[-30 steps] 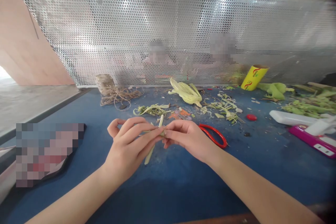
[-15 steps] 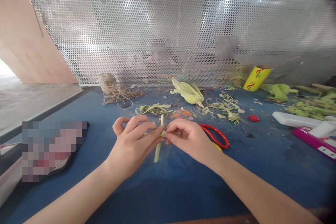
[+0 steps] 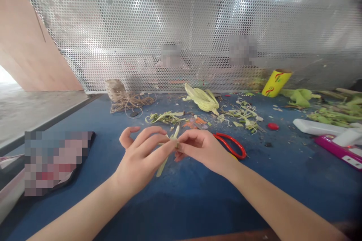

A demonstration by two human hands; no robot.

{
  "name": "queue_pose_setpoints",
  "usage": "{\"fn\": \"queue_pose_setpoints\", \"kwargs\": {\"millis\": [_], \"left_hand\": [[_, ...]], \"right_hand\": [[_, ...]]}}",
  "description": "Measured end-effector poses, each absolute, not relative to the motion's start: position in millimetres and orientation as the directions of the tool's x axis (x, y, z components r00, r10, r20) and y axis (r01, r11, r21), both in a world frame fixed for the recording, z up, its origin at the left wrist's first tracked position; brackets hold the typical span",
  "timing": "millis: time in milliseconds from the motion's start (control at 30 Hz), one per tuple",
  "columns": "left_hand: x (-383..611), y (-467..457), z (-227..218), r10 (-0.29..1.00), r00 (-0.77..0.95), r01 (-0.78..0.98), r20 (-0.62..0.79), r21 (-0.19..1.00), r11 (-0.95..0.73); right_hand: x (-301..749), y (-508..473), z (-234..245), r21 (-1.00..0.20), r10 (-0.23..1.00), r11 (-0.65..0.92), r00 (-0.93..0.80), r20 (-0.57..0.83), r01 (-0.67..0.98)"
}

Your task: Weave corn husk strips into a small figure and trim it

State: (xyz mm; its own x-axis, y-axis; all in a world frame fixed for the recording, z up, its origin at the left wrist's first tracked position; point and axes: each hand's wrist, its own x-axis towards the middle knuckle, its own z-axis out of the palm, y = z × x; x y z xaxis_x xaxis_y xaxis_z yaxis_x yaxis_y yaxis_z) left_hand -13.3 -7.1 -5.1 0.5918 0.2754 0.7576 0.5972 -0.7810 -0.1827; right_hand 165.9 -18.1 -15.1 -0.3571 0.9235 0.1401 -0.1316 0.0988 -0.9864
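Thumb and fingertips of my left hand (image 3: pixel 145 154) pinch a pale green strip of corn husk (image 3: pixel 161 166) over the middle of the blue table. My right hand (image 3: pixel 196 146) is closed at the same spot, its fingertips meeting the left ones around the strip. One end of the strip slants down below my left fingers; another sticks up between the hands. The other fingers of my left hand are curled and raised. Just beyond my right wrist lie red-handled scissors (image 3: pixel 230 145), partly hidden by it. Shredded husk strips (image 3: pixel 165 116) lie beyond my fingers.
A whole corn husk (image 3: pixel 202 98) and a bundle of brown twine (image 3: pixel 131 102) lie toward the perforated metal screen (image 3: pixel 195 19). On the right are a yellow tube (image 3: pixel 276 83), a red round object (image 3: pixel 273 126) and a purple power strip (image 3: pixel 338 148). Two people sit behind the screen.
The husk strip has tilted, its lower end swinging left and its upper end leaning right. Both hands stay nearly in place, with the fingertips shifted slightly.
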Motion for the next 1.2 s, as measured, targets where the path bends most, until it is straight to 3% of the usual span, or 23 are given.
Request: {"fn": "queue_pose_setpoints", "kwargs": {"millis": [233,467,633,733,800,900,967,1067,1200], "left_hand": [[-16.7,-4.0,-5.0,0.315,0.6,0.613,0.735,-0.169,-0.772],[-15.1,-1.7,-9.2,0.423,0.644,0.608,0.637,-0.091,-0.789],[-14.2,-0.6,-5.9,0.461,0.642,0.603,0.613,-0.031,-0.798],[-13.2,1.0,-0.8,0.569,0.565,0.626,0.597,0.14,-0.768],[-12.6,3.3,2.3,0.691,0.486,0.601,0.536,0.369,-0.709],[-11.9,7.8,3.8,0.854,0.382,0.427,0.354,0.752,-0.503],[-11.7,10.5,2.2,0.909,0.337,0.257,0.245,0.905,-0.339],[-11.6,12.8,-1.7,0.937,0.315,0.023,0.151,0.986,-0.167],[-11.6,13.0,-5.0,0.945,0.322,-0.115,0.059,0.993,-0.023]], "right_hand": [[165.3,-17.0,-14.9,-0.987,0.926,0.088,-0.354,0.132,-0.137],[166.6,-19.4,-13.5,-0.965,0.929,0.245,-0.306,0.207,0.091],[166.5,-19.0,-13.0,-0.96,0.928,0.258,-0.303,0.215,0.111],[165.9,-16.8,-13.9,-0.975,0.93,0.218,-0.314,0.191,0.054],[166.1,-14.9,-16.0,-0.979,0.935,0.2,-0.309,0.175,0.05],[167.3,-12.4,-19.7,-0.976,0.943,0.187,-0.298,0.147,0.111],[168.2,-11.5,-21.0,-0.976,0.942,0.172,-0.311,0.125,0.131],[169.1,-10.9,-20.4,-0.983,0.938,0.144,-0.334,0.098,0.113],[170.0,-11.8,-17.8,-0.988,0.941,0.112,-0.33,0.072,0.104]]}}
